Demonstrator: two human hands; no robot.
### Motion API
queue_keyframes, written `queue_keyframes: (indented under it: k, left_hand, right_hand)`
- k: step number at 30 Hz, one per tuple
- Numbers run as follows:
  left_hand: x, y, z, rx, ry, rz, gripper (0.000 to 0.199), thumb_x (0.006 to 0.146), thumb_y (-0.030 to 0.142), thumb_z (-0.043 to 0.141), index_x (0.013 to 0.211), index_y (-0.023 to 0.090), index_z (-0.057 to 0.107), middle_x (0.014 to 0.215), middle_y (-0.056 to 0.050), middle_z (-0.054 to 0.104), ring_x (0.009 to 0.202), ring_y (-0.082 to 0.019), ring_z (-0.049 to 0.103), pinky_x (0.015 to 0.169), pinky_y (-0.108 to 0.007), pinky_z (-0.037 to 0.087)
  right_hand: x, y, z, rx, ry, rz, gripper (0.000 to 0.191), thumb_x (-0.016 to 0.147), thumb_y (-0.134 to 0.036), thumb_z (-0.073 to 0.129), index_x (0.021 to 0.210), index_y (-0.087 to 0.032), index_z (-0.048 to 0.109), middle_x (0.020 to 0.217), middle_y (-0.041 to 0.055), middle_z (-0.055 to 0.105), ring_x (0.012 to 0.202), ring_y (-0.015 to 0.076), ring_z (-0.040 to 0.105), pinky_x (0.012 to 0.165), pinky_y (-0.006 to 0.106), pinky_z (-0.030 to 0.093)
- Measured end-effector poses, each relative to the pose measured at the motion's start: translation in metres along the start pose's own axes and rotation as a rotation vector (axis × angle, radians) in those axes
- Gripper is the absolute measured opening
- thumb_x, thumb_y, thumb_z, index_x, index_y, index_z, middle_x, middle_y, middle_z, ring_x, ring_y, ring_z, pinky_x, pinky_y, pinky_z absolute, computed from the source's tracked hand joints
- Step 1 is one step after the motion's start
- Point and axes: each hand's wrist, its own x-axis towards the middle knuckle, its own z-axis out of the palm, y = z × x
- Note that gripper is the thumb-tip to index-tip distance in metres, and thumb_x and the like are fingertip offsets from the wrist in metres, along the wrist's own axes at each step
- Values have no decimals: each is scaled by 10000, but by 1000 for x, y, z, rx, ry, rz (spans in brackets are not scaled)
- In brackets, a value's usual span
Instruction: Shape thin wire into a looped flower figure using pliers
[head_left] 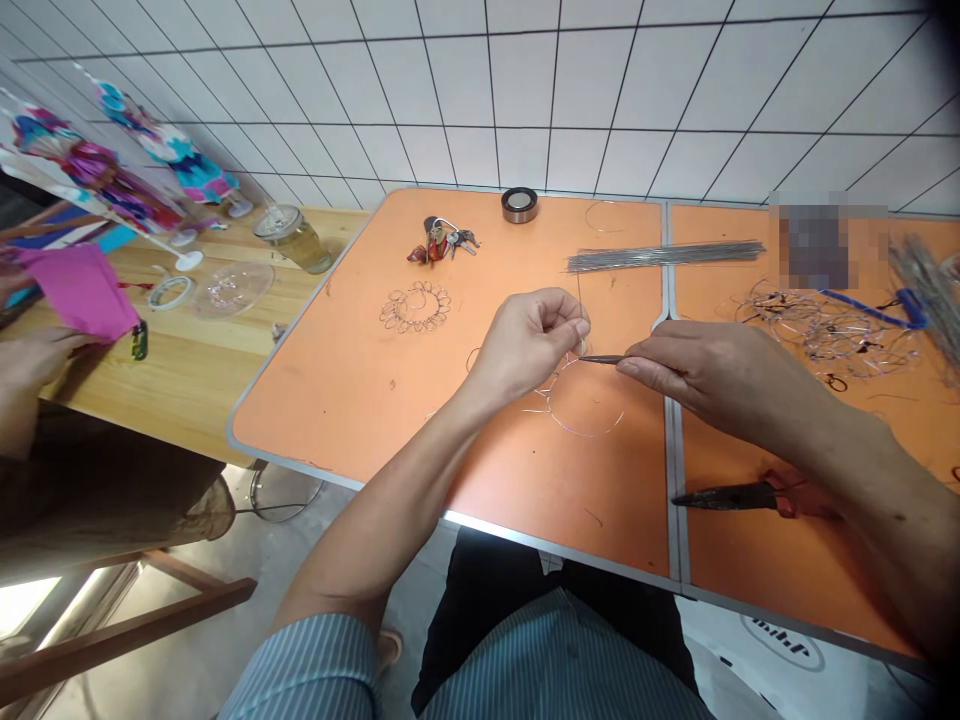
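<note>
Pinching a thin silvery wire strand (pixel 580 295) between thumb and forefinger, the person's left hand (pixel 536 335) is above the middle of the orange, metal-edged worktop (pixel 337 400); its grip is together on the strand, part of which stands up above the fingers. The right hand (pixel 694 370) has its grip clamped on a slim dark metal pointed tool (pixel 602 359), with the tip right by the left fingertips; whether that tip bites the wire is too small to tell. Just below the tip is a curved ring of fine silvery wire (pixel 550 405), short ends jutting from its left side. Farther left lies a wire circlet edged with small loops (pixel 390 315), near a bunch of metal keys (pixel 442 240). Behind the hands rests a bundle of straight grey wires (pixel 664 256), across the worktop's metal seam. Black-nosed, red-handled pliers (pixel 727 497) lie nearer the person, partly hidden by the right forearm.
</note>
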Motion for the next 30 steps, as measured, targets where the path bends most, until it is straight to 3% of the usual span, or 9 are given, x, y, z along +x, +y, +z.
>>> queue_keyframes:
  k: [19,26,30]
  left_hand:
    - [0,-1,0,9,-19,-3,190,975,96,681,803,179,686,722,-15,753,600,-102,637,598,-234,487]
    - [2,0,-5,-27,-12,69,157,963,169,788,824,179,715,731,-22,768,651,-113,663,643,-237,500]
    - [1,0,-7,-53,1,70,154,971,200,804,838,182,729,742,-28,772,659,-117,668,655,-245,512]
  right_hand:
    - [2,-4,-2,53,-39,23,554,1194,-581,408,930,-240,755,870,94,737,761,267,665,679,380,405]
    - [-3,-2,-3,149,129,0,472,1184,-518,469,1022,-250,822,943,115,810,854,308,756,746,420,490]
    - [-5,2,-2,188,155,33,430,1179,-479,489,1012,-263,822,935,104,824,865,311,773,745,426,509]
